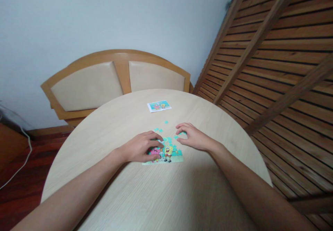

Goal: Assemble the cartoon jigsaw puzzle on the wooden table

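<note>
A small cartoon jigsaw puzzle (169, 154), partly assembled, lies on the round light-wood table (145, 196). My left hand (142, 147) rests on its left part, fingers curled and pressing down on the pieces. My right hand (192, 136) sits just right of the puzzle's top edge, fingers bent over a teal piece (182, 133) at its fingertips. Several loose teal pieces (159, 130) lie just beyond the puzzle, one more (166, 122) farther out.
A small reference picture card (159, 106) lies near the table's far edge. Behind the table stands a padded wooden headboard (114, 80) against a pale wall. A slatted wooden bed frame (275, 57) leans at right. A white cable (18, 165) trails over the dark floor at left.
</note>
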`<state>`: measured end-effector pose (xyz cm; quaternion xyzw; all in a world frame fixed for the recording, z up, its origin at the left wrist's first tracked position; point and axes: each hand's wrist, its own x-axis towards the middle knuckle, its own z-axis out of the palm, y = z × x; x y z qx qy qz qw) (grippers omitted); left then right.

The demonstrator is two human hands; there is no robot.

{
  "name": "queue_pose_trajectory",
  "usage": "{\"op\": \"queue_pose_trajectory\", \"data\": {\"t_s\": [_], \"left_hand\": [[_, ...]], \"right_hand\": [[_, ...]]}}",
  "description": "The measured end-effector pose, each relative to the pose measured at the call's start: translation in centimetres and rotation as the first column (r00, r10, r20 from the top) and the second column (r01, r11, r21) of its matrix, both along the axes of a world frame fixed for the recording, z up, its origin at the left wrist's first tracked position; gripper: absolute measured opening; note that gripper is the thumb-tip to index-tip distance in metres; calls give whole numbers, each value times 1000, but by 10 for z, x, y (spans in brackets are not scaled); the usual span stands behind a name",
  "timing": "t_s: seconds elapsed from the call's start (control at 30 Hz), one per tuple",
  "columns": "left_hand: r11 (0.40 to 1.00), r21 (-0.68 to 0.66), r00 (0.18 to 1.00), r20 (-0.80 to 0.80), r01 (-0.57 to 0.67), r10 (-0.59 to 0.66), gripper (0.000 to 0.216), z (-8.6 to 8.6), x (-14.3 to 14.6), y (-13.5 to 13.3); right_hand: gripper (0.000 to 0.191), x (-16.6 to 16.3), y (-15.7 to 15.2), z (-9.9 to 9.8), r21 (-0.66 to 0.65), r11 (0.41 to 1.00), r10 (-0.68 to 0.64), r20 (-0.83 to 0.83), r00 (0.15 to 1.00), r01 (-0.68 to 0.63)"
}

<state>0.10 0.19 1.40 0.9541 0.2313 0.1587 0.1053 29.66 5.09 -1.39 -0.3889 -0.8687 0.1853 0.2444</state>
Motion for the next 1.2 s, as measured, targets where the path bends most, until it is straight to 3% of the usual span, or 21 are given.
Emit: {"op": "queue_pose_trajectory", "data": {"t_s": [0.17,0.33,0.47,0.67,0.83,1.2], "left_hand": [[1000,-2,1000,-2,-7,7,34,0,0,-1],[1000,-2,1000,2,-7,7,34,-2,0,0],[1000,-5,1000,-8,-4,4,35,-2,0,1],[1000,-3,1000,-20,-6,6,36,-1,0,1],[1000,-1,1000,-9,-1,1,34,-1,0,1],[1000,-2,1000,-4,-3,3,35,-1,0,1]], "right_hand": [[17,0,0,-1,7,1000,-20,25,999,20],[11,-1,-3,4,0,999,44,32,999,-44],[22,-3,-5,8,-5,994,111,25,993,-111],[9,-4,-6,11,50,998,44,13,999,-45],[22,-1,-8,14,35,999,7,86,996,-10],[14,-3,-5,6,1,1000,12,57,998,-12]]}}
